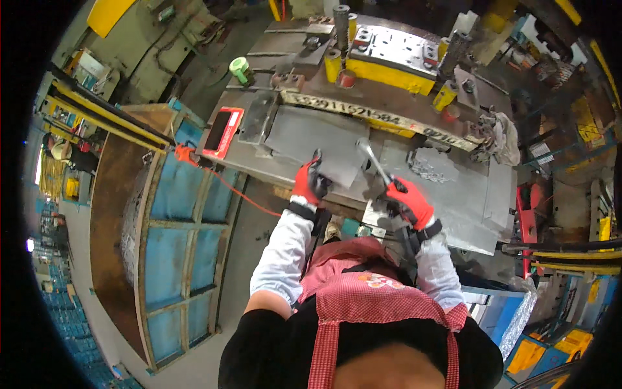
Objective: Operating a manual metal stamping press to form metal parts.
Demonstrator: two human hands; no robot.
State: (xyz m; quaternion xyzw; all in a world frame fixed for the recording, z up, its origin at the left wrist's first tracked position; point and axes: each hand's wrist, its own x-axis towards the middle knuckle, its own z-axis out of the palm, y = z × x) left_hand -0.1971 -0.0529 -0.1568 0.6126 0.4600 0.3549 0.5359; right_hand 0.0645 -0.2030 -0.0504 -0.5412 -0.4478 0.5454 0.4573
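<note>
My left hand [310,179], in a red and black glove, is at the near edge of a flat grey metal sheet [317,136]. Its thumb points up over the sheet's edge, and the fingers seem closed on that edge, partly hidden. In my right hand [409,202], gloved the same way, is a slim metal tool with a round head [374,157]; its exact kind does not show. The tool's head points away from me, above the gap between the left sheet and more grey sheets [460,217] on the right.
Behind the sheets stands a heavy press die [389,55] with yellow blocks and upright posts. A phone on a red booklet [222,133] and a green-white object [240,69] lie at left. A rusty blue-framed bin [184,259] stands left; a rag [503,139] hangs at right.
</note>
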